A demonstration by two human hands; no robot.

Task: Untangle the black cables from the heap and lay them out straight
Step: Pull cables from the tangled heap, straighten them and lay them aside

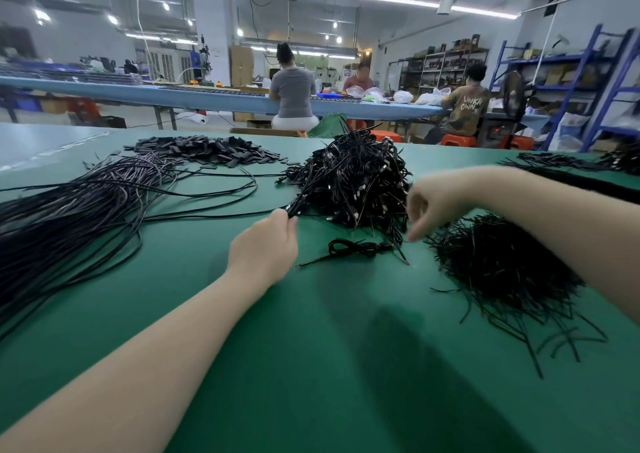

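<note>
counter [311,348]: green mat surface, filling most of the view, carrying all the cable piles.
long cables [69,217]: big sheaf of black cables lying roughly straight at the left, fanning toward the near left edge, a few loose loops straying right toward the middle.
heap [349,179]: tangled mound of short black cables with metal plug ends, sitting mid-counter between the two hands.
cut wires [502,272]: flatter pile of short black strands lying right of the heap, partly under the right forearm.
flat black pieces [204,148]: low pile lying at the far side, behind the long cables.
left hand [266,241]: grip closing around a small bunch of cables at the heap's lower left edge, strands running from the fingers up into the heap.
right hand [433,203]: hovering at the heap's right side, fingers loosely curled and pointing down, blurred; grip looking empty.
knotted cable [356,248]: single black cable lying alone on the counter just in front of the heap, between the hands, bare ends sticking out each way.
background: three people sitting at a long blue bench, blue shelving standing at the right.
</note>
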